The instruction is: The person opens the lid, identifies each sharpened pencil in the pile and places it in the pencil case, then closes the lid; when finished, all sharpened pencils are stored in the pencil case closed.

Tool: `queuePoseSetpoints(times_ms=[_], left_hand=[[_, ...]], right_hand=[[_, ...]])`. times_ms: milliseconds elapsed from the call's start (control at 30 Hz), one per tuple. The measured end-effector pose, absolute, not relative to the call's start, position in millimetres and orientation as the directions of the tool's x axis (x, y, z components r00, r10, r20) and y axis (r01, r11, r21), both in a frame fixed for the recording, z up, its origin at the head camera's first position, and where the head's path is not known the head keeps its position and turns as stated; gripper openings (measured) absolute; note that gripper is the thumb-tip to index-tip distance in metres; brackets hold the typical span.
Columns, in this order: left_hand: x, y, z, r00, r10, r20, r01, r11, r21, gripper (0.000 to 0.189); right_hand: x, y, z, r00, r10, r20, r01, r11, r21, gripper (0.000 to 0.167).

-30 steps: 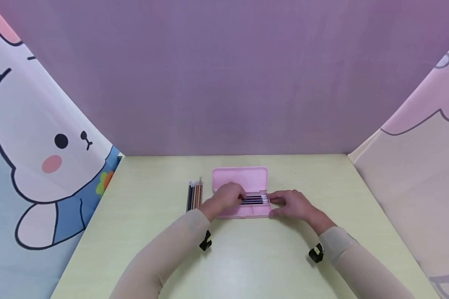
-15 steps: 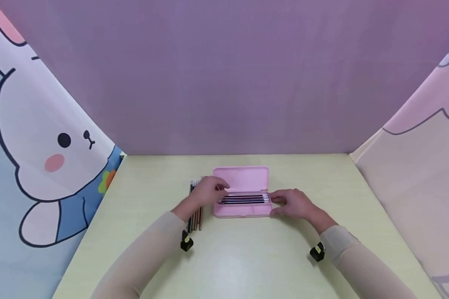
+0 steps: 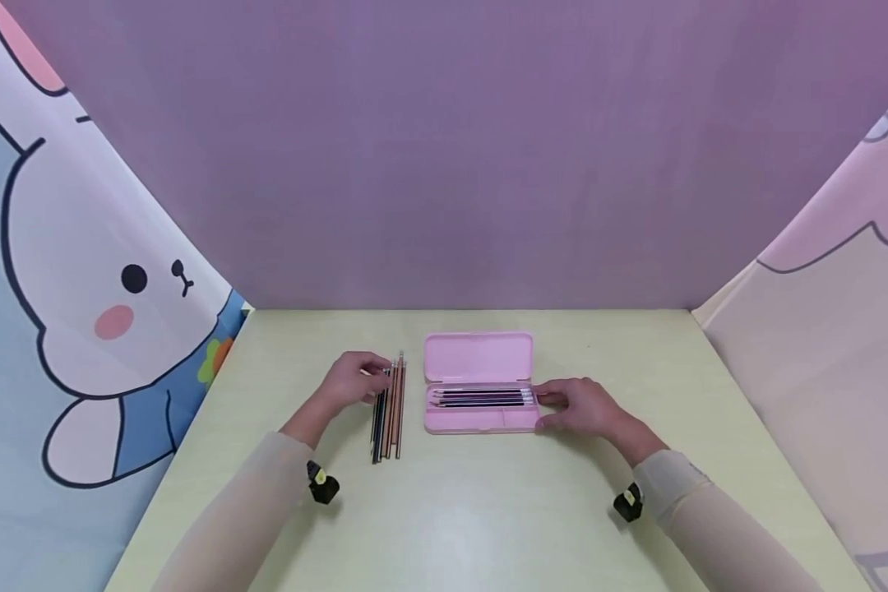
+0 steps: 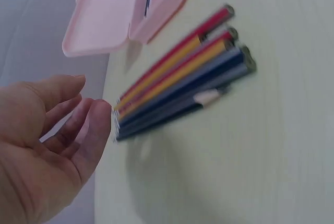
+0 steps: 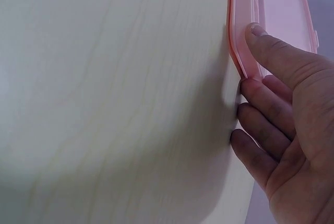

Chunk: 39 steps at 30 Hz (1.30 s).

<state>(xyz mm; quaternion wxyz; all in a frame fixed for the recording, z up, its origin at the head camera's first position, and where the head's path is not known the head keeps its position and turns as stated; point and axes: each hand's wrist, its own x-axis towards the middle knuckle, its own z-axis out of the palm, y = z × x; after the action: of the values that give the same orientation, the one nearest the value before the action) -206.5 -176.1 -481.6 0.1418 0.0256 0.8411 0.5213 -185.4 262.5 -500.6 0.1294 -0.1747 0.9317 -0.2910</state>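
Note:
A pink pencil case [image 3: 462, 422] lies with its lid raised in the middle of the table, several dark pencils [image 3: 481, 399] lying lengthwise in its back compartment. To its left, several pencils [image 3: 392, 419] lie side by side on the table, dark ones on the left and reddish or yellow ones on the right. My left hand [image 3: 349, 381] hovers at their far ends, fingers loosely bent; the left wrist view shows a gap between thumb and fingers with nothing held. At the case's right end, my right hand [image 5: 308, 109] grips the corner between thumb and fingers.
The pale wooden table [image 3: 459, 518] extends around the case. A purple backdrop [image 3: 459, 164] rises at its far edge, with printed cloth [image 3: 118, 353] on both sides. Black wrist cameras [image 3: 323, 485] hang below both sleeves.
My left hand has withdrawn from the case and moved left to the loose pencils. The pencils in the case now show along their length. My right hand has stayed at the case's end.

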Motion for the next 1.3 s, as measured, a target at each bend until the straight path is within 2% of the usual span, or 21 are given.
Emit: queuePoseSetpoints(times_ms=[267,533,967,1200,1300], left_hand=[[-200,-194,-496,-0.938,0.126,-0.322,-0.248,0.404,0.880,0.043],[-200,-194,-509,-0.931,0.059,-0.360,-0.304,0.419,0.855,0.045],[-204,-187,-509,-0.946,-0.009,-0.323,-0.281,0.518,0.808,0.037],[-204,-186,-510,-0.979,-0.040,-0.199,-0.172,0.688,0.705,0.025],[-203,-183,-507,-0.984,-0.043,-0.175,-0.151,0.729,0.668,0.014]], right_hand=[[-185,263,-501,-0.905,-0.398,-0.146,-0.238,0.762,-0.602,0.063],[-183,264,-502,-0.902,-0.405,-0.146,-0.238,0.752,-0.615,0.064],[-184,264,-502,-0.901,-0.413,-0.130,-0.259,0.755,-0.603,0.064],[-185,264,-501,-0.903,-0.409,-0.132,-0.255,0.757,-0.602,0.064],[-185,263,-501,-0.904,-0.405,-0.136,-0.249,0.759,-0.602,0.065]])
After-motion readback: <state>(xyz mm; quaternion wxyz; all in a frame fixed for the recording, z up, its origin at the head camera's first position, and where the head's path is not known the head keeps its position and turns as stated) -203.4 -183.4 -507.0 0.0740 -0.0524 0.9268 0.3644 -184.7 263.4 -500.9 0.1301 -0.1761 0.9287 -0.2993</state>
